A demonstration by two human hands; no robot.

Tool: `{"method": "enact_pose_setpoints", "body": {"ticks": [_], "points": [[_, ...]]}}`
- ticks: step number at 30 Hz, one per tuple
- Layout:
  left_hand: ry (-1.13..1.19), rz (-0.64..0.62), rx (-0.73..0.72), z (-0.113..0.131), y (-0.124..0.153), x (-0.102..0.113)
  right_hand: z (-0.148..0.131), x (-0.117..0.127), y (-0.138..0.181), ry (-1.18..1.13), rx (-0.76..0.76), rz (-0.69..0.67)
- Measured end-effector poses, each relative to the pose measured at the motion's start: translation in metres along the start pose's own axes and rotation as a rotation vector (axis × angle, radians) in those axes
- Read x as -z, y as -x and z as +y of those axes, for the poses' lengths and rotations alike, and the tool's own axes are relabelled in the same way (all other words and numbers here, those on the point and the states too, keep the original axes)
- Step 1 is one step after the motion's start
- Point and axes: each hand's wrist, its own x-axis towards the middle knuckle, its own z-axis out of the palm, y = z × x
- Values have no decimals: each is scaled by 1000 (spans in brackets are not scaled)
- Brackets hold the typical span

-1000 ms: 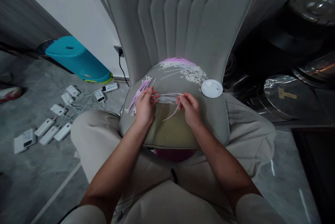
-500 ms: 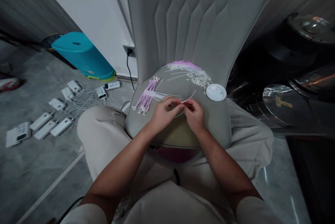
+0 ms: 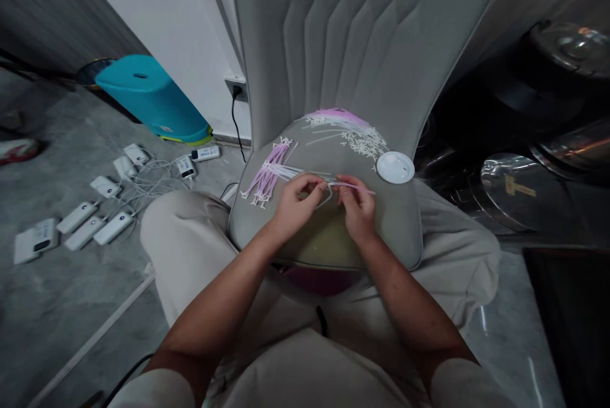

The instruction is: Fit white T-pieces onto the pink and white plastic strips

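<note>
- Left hand [image 3: 298, 201] closed narrowly on a looped white plastic strip [image 3: 326, 199], though the fingers partly hid the grip.
- Right hand [image 3: 357, 208] pinched a thin pink strip [image 3: 355, 185].
- In hand: working these strips together; the loop seemed to need steadying.
- A pink-and-white strip bundle [image 3: 267, 173] lay on the grey chair cushion [image 3: 400, 224].
</note>
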Motion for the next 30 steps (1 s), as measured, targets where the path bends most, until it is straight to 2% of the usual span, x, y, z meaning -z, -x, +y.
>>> {"method": "enact_pose_setpoints", "body": {"ticks": [5,9,11,12,15,17,20,25,30], "points": [[172,39,125,10,3,0,-10,17,-12,-128,8,-17],[240,71,92,17,7,3,-32,41,-19,-183,135,23],[229,64,74,17,9,4,-48,48,-17,-39,299,42],[214,55,67,17,10,4,-56,49,-14,80,350,-9],[151,14,41,18,12,5,-75,43,-4,461,434,-276],[146,-14,5,21,13,6,-82,33,2,507,378,-370],[187,-49,-51,27,13,7,-83,20,7,423,239,-385],[237,-38,-32,32,16,3,-78,11,10,197,12,-397],[239,-29,-45,31,22,-5,-74,4,11,-158,-172,-449]]}}
